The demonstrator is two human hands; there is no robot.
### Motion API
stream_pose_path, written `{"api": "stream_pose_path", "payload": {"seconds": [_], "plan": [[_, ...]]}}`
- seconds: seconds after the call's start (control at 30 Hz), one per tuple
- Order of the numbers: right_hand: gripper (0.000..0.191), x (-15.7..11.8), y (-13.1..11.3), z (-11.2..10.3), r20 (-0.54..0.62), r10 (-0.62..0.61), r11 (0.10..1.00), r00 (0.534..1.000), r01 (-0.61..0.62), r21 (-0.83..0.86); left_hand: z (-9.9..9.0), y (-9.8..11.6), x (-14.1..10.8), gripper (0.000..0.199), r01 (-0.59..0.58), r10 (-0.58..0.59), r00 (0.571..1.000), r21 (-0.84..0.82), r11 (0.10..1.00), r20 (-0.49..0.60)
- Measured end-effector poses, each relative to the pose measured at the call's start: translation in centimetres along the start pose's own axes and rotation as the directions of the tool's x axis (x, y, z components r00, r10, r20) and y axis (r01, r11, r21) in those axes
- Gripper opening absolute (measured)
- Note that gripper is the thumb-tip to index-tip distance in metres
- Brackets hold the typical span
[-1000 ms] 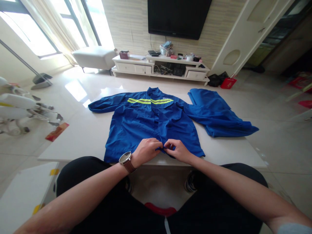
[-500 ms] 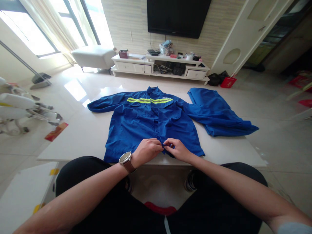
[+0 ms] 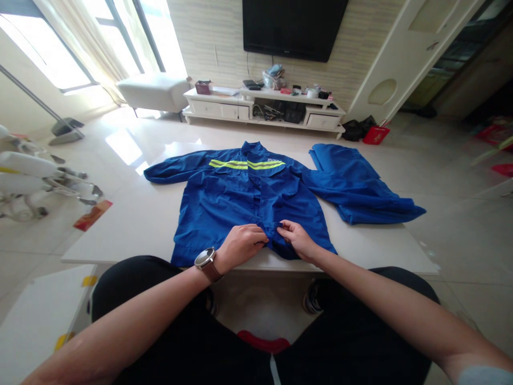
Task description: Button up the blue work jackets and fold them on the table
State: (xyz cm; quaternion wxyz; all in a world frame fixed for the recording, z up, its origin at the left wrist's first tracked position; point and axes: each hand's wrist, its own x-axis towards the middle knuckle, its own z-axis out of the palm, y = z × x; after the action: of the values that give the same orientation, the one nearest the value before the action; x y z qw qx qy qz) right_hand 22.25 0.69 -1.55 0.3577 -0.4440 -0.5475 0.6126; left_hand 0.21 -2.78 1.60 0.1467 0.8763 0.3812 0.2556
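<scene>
A blue jacket [image 3: 224, 200] with a yellow-green reflective stripe across the chest lies spread on the white table [image 3: 132, 230], collar away from me. My left hand [image 3: 245, 241], with a watch on its wrist, pinches the bottom of the front opening. Just right of it, my right hand [image 3: 295, 238] pinches the lower front edge of the jacket, fingertips slightly raised. Cloth spans the small gap between the two hands. Under and beside the jacket's right sleeve is a folded blue garment [image 3: 347, 160].
Beyond the table stands a white TV cabinet [image 3: 220, 110] with small items on it, below a black television [image 3: 292, 27]. A grey bench [image 3: 154, 93] is at the back left. White metal-legged equipment [image 3: 32, 179] stands at the left, and a red bag [image 3: 375, 135] at the back right.
My right hand has moved a little right and away from me, drawing apart from my left hand with the jacket's edge. My left hand has hardly moved.
</scene>
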Motion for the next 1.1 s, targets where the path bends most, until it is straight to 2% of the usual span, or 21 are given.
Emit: {"api": "stream_pose_path", "payload": {"seconds": [0.2,0.33,0.43,0.53,0.7,0.93,1.1], "plan": [[0.049,-0.1,-0.2,0.0,-0.005,0.042,0.998,0.999,-0.042,0.038,0.0,0.1,0.0,0.017,0.008,-0.008,1.000,0.009,1.000,0.002],[0.050,-0.3,0.0,0.0,0.071,0.070,0.996,0.995,-0.074,0.053,-0.1,0.1,0.0,0.018,-0.008,0.008,1.000,0.003,1.000,-0.022],[0.048,-0.4,0.2,0.0,0.117,0.065,0.996,0.991,-0.072,0.049,0.1,-0.1,0.0,0.020,-0.071,0.070,0.996,-0.008,0.997,-0.061],[0.045,-0.3,0.3,-0.1,0.115,0.044,0.998,0.992,-0.048,0.033,0.3,-0.2,0.0,0.022,-0.129,0.127,0.988,-0.017,0.992,-0.093],[0.038,-0.3,0.0,0.0,0.127,-0.021,0.999,0.992,0.027,-0.040,0.3,-0.3,-0.1,0.023,-0.160,0.159,0.982,-0.003,0.987,-0.101],[0.029,-1.1,-1.2,0.4,0.120,-0.103,0.980,0.987,0.121,-0.156,0.0,-0.1,0.0,0.019,-0.105,0.100,0.987,-0.033,0.994,-0.129],[0.024,-1.5,-1.8,0.3,0.131,-0.151,0.934,0.980,0.184,-0.305,-0.1,0.1,0.0,0.021,-0.107,0.105,0.991,-0.020,0.994,-0.081]]}}
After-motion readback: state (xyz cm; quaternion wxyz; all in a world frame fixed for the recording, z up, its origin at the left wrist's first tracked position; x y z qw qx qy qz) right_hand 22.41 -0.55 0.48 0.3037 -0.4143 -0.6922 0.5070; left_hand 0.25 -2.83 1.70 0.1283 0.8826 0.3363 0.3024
